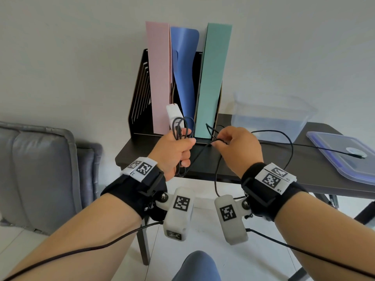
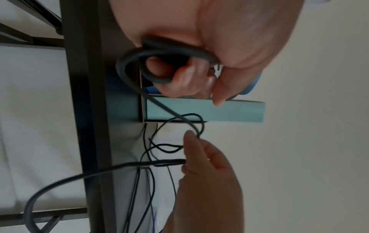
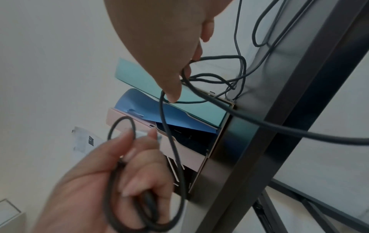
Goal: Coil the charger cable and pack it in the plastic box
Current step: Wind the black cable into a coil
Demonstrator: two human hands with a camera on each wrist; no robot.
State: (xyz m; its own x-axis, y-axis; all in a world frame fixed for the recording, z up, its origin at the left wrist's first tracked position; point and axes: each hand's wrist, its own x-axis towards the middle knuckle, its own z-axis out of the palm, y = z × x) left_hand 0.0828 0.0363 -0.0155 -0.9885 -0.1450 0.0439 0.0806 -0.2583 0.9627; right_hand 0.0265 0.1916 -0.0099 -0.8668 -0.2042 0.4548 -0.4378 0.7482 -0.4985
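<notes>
My left hand [image 1: 176, 151] grips the white charger block [image 1: 174, 114] together with a few loops of the black cable [image 1: 183, 126], held above the near edge of the dark table [image 1: 203, 161]. The same loops [image 2: 151, 63] curl round my left fingers in the left wrist view. My right hand [image 1: 233, 147] pinches a stretch of the cable [image 3: 209, 75] just right of the left hand. The loose end of the cable runs right across the table to a plug [image 1: 355, 156] lying on the lid. The clear plastic box [image 1: 272, 116] stands open at the back right.
A black file rack [image 1: 142, 94] with pink, blue and green folders [image 1: 213, 78] stands at the back of the table. The box's blue-rimmed lid [image 1: 343, 157] lies at the right. A grey cushioned seat [image 1: 36, 171] is on the left. My knee [image 1: 196, 266] shows below.
</notes>
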